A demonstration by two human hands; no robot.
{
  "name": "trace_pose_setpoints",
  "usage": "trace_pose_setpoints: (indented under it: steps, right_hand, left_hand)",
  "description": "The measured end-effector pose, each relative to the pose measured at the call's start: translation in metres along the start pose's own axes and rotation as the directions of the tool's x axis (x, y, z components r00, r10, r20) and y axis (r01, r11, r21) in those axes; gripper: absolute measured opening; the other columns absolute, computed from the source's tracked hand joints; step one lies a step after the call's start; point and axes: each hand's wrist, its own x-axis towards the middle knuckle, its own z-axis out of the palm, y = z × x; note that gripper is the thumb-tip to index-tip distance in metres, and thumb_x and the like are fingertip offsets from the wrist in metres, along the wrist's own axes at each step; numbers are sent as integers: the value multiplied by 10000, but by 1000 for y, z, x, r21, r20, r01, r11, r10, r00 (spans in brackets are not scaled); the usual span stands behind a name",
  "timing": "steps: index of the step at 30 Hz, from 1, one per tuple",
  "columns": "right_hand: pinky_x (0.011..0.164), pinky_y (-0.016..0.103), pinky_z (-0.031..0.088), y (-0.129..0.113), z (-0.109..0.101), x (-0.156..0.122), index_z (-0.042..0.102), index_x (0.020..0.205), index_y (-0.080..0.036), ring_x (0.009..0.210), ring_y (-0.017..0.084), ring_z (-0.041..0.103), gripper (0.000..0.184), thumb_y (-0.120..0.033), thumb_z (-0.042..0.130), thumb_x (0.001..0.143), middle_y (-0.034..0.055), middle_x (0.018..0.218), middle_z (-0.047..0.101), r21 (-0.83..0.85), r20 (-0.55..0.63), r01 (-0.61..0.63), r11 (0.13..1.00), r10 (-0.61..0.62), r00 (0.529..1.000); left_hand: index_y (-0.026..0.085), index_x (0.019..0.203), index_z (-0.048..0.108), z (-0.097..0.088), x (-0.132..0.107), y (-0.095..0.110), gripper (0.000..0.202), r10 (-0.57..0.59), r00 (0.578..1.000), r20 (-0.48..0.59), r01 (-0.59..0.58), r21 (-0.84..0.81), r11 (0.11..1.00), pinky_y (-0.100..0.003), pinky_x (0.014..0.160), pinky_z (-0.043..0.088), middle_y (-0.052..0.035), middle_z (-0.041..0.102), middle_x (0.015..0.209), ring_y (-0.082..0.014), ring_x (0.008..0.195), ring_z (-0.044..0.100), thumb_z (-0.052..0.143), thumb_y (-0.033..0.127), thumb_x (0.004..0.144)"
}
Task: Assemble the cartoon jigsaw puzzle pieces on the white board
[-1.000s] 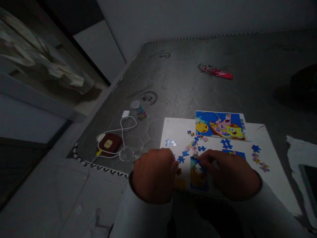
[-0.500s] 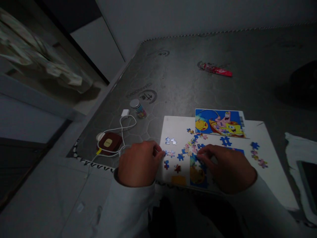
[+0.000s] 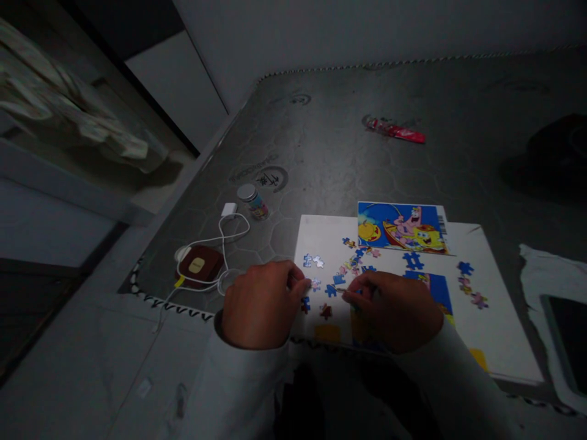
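Observation:
Between the thumb and finger of my right hand [image 3: 394,310] is a small puzzle piece [image 3: 340,291], seen nearly edge-on above the white board [image 3: 498,333]. My left hand [image 3: 266,304] is closed in a pinch at the board's left edge; what it holds, if anything, is hidden. Close to its fingertips lie a pale pink piece [image 3: 316,283] and a red and blue piece [image 3: 305,305]. A blue piece [image 3: 331,291] and a dark red piece [image 3: 326,311] lie between the hands. Partly beneath my right hand is a partly assembled puzzle [image 3: 438,290]. The cartoon picture card [image 3: 401,227] lies behind it.
A small jar [image 3: 254,202] stands left of the board, near a brown box [image 3: 200,266] with a white cable [image 3: 223,244]. A red wrapper [image 3: 397,130] lies farther back. On the right, a phone [image 3: 566,336] rests on white paper [image 3: 543,269].
My right hand has moved left from over the assembled puzzle, uncovering more of its right part, and a piece now shows at its fingertips. My left hand has barely moved.

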Motion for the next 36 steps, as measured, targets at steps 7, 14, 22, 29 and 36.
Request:
trace_pose_setpoints:
  steps: [7,14,22,29,36]
  right_hand:
    - [633,303,476,6,-21,-10,734,831,-276,697,186,686,331,-129,448,909,18,801,762,-138,-215,435,890,-455,864]
    - [813,315,536,12,-25,-17,766,1084,-281,881,191,722,408,-117,415,959,47,985,797,-89,-161,541,836,-548,821]
    - [674,275,553,4,-35,-11,771,1066,-287,742,177,736,225,-287,583,943,16,898,801,92,-248,227,970,-198,948]
    - [582,231,465,16,-37,-7,771,929,-298,578,124,640,137,-222,699,840,-55,695,738,212,37,34,977,-43,998]
    - [651,262,466,21,-23,-3,754,836,-257,731,169,716,234,-108,574,842,-20,761,774,129,298,-25,991,-15,954]
  left_hand:
    - [307,960,804,5,1,5,255,356,934,30,-315,-404,859,-283,810,469,51,814,968,-167,912,728,556,352,999]
    - [268,914,814,5,-1,11,99,316,945,88,-188,-643,742,-220,633,479,56,793,769,-117,668,676,736,249,857]
    - [305,935,805,13,-2,20,107,324,944,65,-210,-640,739,-246,752,532,66,804,808,-125,706,713,745,287,848]
    - [292,960,777,29,0,35,109,319,944,86,-239,-490,838,-293,831,519,68,813,845,-146,766,738,753,289,854]
    - [251,877,763,21,0,60,182,240,909,339,-218,-101,971,-371,774,524,-48,795,962,-275,920,739,743,425,831]
